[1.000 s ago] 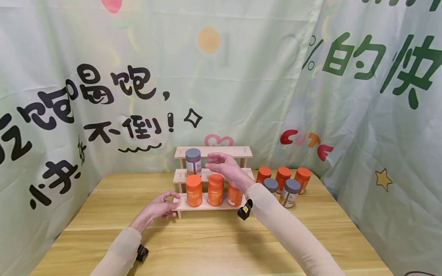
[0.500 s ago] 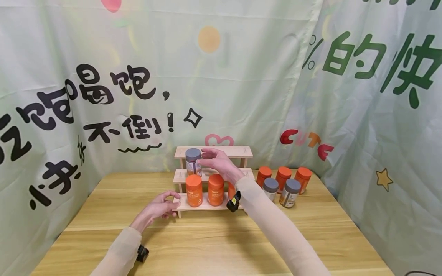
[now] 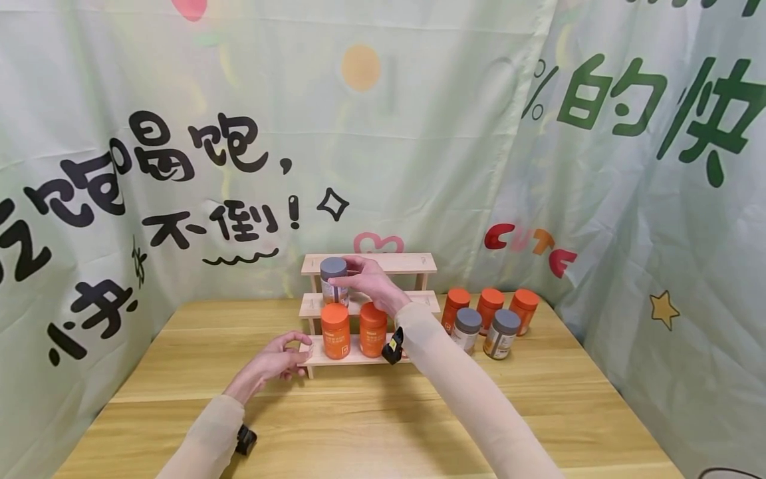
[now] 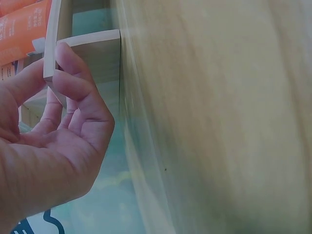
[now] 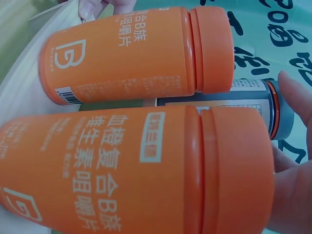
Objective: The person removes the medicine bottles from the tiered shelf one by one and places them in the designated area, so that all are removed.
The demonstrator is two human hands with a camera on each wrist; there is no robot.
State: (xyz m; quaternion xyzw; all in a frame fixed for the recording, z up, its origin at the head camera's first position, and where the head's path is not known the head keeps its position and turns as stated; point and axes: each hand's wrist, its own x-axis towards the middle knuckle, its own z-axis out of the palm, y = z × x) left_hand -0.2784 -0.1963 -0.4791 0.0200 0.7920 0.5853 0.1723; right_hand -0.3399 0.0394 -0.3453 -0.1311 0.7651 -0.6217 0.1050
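A three-tier wooden stand [image 3: 407,264] stands at the back of the table. My left hand [image 3: 278,359] pinches the left end of its lowest board [image 4: 51,44] between thumb and fingers. On the middle tier, at the left, stands an upright supplement bottle [image 3: 333,269] with a grey lid. My right hand [image 3: 374,283] holds it near the lid from the right, thumb in front and fingers behind. Two orange bottles [image 3: 336,332] show on the lowest tier, and they partly cover the grey-lidded one in the right wrist view. My right wrist mostly hides a third.
Right of the stand, several more bottles stand on the table [image 3: 335,426]: orange-lidded ones [image 3: 491,306] behind, two grey-lidded ones [image 3: 501,334] in front. A printed cloth curtain [image 3: 419,133] hangs close behind the table and along its sides.
My right hand has moved left along the middle tier and taken hold of the grey-lidded bottle. The left hand has stayed at the stand's end.
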